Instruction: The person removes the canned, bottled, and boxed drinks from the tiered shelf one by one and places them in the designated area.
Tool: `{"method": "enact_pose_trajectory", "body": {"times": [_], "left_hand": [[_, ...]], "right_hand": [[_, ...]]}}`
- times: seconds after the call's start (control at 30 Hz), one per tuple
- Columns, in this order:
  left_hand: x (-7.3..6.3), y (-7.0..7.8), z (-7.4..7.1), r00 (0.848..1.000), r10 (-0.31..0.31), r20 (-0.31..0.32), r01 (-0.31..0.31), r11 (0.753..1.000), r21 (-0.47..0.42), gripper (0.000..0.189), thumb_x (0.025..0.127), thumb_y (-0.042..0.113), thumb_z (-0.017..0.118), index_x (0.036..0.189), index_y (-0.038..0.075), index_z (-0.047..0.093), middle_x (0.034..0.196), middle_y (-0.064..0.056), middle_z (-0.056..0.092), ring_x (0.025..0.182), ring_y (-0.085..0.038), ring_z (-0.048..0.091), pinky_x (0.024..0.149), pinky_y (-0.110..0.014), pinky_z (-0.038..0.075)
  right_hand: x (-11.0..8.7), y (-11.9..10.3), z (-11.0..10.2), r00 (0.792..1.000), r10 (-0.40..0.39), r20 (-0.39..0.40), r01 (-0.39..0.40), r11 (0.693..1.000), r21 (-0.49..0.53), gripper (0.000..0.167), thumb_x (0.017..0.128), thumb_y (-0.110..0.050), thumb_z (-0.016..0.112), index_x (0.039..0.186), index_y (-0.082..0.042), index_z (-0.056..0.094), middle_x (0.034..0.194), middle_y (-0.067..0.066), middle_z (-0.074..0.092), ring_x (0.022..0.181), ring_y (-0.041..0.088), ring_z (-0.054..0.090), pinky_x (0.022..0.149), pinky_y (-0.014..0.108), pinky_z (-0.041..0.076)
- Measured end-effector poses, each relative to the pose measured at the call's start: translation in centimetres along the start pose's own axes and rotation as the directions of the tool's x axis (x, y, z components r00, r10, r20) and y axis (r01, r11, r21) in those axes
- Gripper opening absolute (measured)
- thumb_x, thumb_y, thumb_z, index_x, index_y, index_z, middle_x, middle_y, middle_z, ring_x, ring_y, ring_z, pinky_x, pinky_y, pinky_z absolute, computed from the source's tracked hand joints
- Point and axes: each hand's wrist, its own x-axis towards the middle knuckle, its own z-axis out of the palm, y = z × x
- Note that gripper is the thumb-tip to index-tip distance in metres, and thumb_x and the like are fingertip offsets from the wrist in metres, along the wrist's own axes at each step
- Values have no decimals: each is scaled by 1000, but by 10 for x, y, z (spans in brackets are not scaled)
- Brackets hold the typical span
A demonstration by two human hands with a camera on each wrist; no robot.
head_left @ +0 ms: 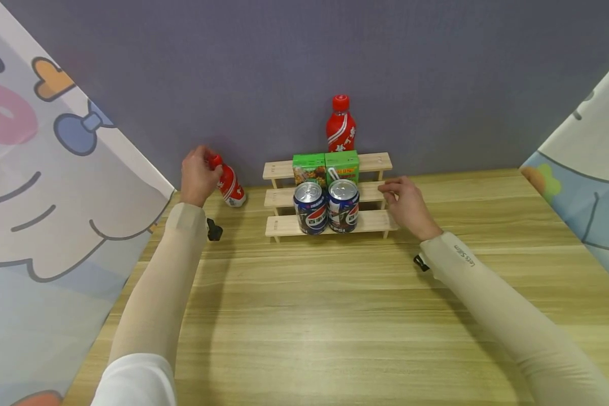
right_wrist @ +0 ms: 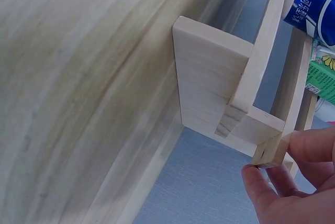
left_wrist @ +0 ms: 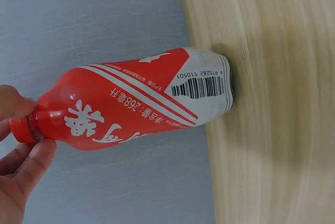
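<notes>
My left hand (head_left: 198,177) pinches a red plastic drink bottle (left_wrist: 120,101) by its neck, just under the red cap. The bottle leans a little, its white base at the tabletop, left of a three-tier wooden display rack (head_left: 280,197). At the rack's right side, my right hand (head_left: 408,206) has thumb and fingers about the end of the middle shelf (right_wrist: 272,153), pinching it. Two blue Pepsi cans (head_left: 311,210) stand on the lowest tier. Behind them, two green boxes (head_left: 342,163) stand on the middle tier, and a second red bottle (head_left: 341,127) rises at the top tier.
The rack stands on a wood-grain table (head_left: 304,304) near a grey-blue wall panel (head_left: 223,73) at the back. White cartoon-printed panels (head_left: 45,186) rise along the left and right sides.
</notes>
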Motion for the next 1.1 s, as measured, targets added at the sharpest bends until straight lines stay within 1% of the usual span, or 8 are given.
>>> {"method": "enact_pose_trajectory", "body": {"times": [0.3,0.5,0.67,0.8,0.93,1.0,1.1], "left_hand": [[-2,-5,-1,1000,-21,8,21,1000,-2,23,86,3,59,109,-2,53,107,-18,52,98,-30,51,78,-41,50],[-2,-5,-1,999,-38,36,38,999,-19,25,88,4,59,112,-1,53,112,-18,51,103,-31,53,81,-42,51],[0,-5,-2,998,-6,57,8,1000,-23,26,87,5,60,111,-2,52,113,-18,51,104,-32,54,82,-41,50],[0,-6,-3,998,10,59,-10,1000,2,25,88,7,61,110,-1,53,112,-17,51,101,-31,52,81,-41,48],[0,-4,-5,999,30,30,-31,999,31,26,89,12,60,111,-1,54,110,-17,52,102,-31,47,84,-43,43],[0,-2,-7,998,59,-3,-59,997,43,28,88,14,60,111,-2,55,108,-19,54,102,-33,46,86,-44,40],[1,4,-10,994,103,-44,-101,993,53,31,88,16,61,112,-2,56,108,-20,55,101,-33,46,87,-44,38]], "right_hand": [[0,-2,2,1000,-13,-6,13,1000,-2,22,91,7,52,109,10,65,119,25,51,109,40,47,90,51,39],[0,-2,1,1000,-13,-6,13,1000,-9,22,92,7,52,109,10,65,119,24,51,110,41,47,91,52,39],[-1,-1,0,1000,-1,2,1,1000,-17,22,92,7,51,110,9,64,120,24,50,111,40,46,91,52,38],[-1,0,1,1000,9,6,-9,1000,-15,22,93,6,51,111,9,64,121,23,50,110,40,46,90,51,39],[-1,-1,2,1000,15,5,-15,1000,-16,22,93,5,51,111,8,64,121,23,50,110,40,46,90,51,39],[-1,-1,2,1000,12,3,-12,1000,-14,22,93,6,51,111,9,64,121,23,50,110,40,46,90,51,39],[-1,-1,2,1000,2,-2,-2,1000,-10,23,92,7,51,110,9,64,120,24,50,110,40,47,90,52,39]]}}
